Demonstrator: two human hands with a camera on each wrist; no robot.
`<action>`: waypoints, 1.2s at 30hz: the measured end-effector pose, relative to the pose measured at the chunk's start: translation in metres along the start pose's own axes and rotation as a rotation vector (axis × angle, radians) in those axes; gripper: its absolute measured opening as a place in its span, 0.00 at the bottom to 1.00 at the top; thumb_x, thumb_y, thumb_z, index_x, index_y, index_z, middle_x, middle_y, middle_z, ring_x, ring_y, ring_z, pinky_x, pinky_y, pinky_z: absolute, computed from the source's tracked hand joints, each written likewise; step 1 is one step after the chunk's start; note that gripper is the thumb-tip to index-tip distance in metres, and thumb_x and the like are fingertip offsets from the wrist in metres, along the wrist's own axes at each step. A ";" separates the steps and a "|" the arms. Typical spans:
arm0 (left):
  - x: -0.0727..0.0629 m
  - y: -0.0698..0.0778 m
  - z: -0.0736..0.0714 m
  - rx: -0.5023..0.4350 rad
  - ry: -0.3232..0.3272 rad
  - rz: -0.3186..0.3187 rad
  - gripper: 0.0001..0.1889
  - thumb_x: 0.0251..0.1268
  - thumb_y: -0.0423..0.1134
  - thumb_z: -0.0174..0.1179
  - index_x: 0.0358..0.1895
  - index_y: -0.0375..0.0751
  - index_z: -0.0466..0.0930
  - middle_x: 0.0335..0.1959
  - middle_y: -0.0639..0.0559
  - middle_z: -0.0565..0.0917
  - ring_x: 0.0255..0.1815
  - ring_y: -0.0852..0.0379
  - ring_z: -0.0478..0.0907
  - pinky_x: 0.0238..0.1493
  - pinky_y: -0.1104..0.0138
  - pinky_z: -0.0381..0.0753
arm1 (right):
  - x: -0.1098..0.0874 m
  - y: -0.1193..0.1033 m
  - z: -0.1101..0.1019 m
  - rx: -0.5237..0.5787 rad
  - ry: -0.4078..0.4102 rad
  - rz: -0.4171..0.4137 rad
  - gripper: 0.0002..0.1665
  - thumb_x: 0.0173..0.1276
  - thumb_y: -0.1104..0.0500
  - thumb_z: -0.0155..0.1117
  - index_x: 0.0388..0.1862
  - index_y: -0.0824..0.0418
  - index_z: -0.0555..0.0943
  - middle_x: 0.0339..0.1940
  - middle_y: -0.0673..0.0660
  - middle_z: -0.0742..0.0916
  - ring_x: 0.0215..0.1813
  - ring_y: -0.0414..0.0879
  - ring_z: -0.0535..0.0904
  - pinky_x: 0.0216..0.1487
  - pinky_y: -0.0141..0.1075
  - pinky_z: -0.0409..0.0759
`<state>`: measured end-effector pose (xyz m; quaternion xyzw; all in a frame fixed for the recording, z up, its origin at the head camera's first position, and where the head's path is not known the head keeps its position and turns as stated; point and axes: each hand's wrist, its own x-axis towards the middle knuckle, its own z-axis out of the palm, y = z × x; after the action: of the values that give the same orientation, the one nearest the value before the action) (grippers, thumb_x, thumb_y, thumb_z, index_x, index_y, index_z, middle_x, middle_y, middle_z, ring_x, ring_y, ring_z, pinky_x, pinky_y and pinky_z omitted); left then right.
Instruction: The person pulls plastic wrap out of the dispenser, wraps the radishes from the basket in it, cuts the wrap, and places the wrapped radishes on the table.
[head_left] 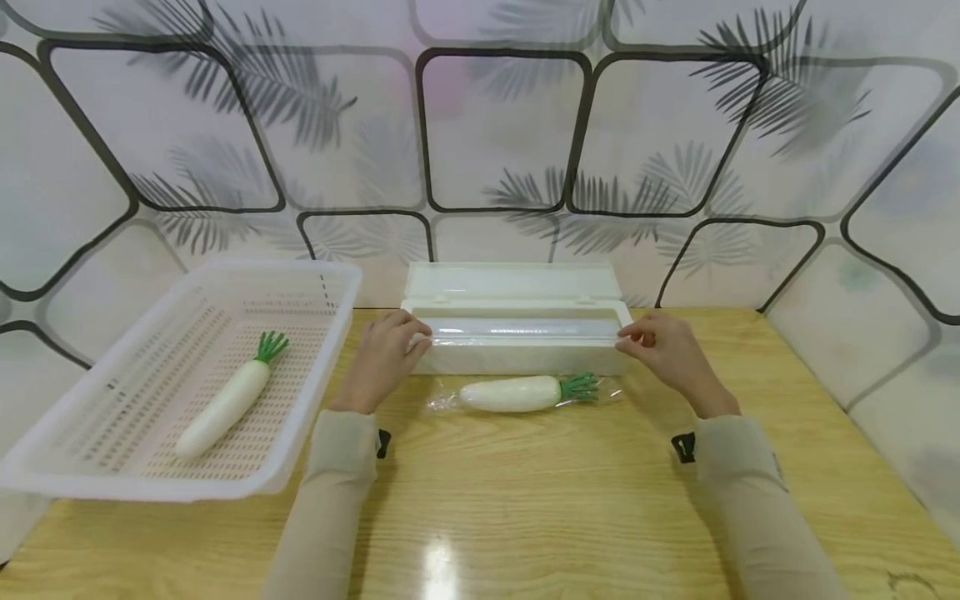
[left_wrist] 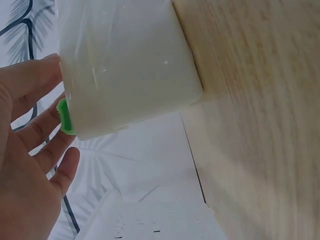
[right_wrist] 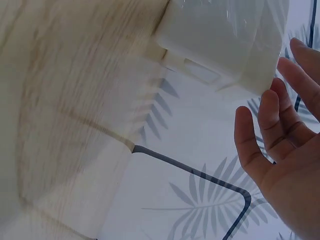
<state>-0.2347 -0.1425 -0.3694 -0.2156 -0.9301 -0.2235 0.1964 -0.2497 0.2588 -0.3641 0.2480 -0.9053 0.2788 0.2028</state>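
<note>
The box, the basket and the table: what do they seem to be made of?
Box: likely smooth white plastic; it has rounded edges and a hinged lid.
Basket: probably plastic, whitish, slightly translucent, with rows of slots.
Table: wood or wood-look laminate, fairly glossy; grain shows, with a bright reflection.

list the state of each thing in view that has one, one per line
Dispenser box: upright, open
Lid: raised
Film roll: inside the box, uncovered
Table radish: lying flat, clear film showing at both ends
Basket radish: lying flat, unwrapped
Basket: upright, uncovered, holding one radish
Left hand: at the box's left end; grip unclear
Right hand: at the box's right end; grip unclear
</note>
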 end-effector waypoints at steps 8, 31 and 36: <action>0.001 -0.006 0.006 0.028 0.062 0.054 0.06 0.66 0.35 0.69 0.40 0.35 0.89 0.42 0.43 0.84 0.51 0.41 0.78 0.51 0.47 0.75 | -0.002 0.002 0.007 -0.021 0.014 0.019 0.05 0.64 0.68 0.74 0.36 0.70 0.88 0.29 0.57 0.82 0.27 0.45 0.70 0.28 0.38 0.69; -0.001 -0.003 0.014 -0.079 0.147 0.056 0.02 0.64 0.26 0.67 0.34 0.33 0.83 0.39 0.42 0.80 0.49 0.39 0.74 0.54 0.46 0.72 | -0.005 -0.002 0.004 0.135 0.031 0.101 0.03 0.67 0.70 0.70 0.35 0.71 0.85 0.29 0.59 0.87 0.29 0.45 0.79 0.30 0.29 0.76; -0.002 -0.003 0.013 -0.075 0.157 0.098 0.02 0.64 0.25 0.67 0.35 0.31 0.82 0.37 0.42 0.81 0.44 0.42 0.76 0.50 0.50 0.75 | -0.008 -0.004 0.001 0.201 0.003 0.137 0.03 0.69 0.70 0.67 0.37 0.72 0.84 0.25 0.59 0.86 0.26 0.51 0.80 0.25 0.30 0.75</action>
<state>-0.2378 -0.1387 -0.3820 -0.2500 -0.8910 -0.2647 0.2713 -0.2416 0.2581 -0.3672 0.2042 -0.8874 0.3817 0.1585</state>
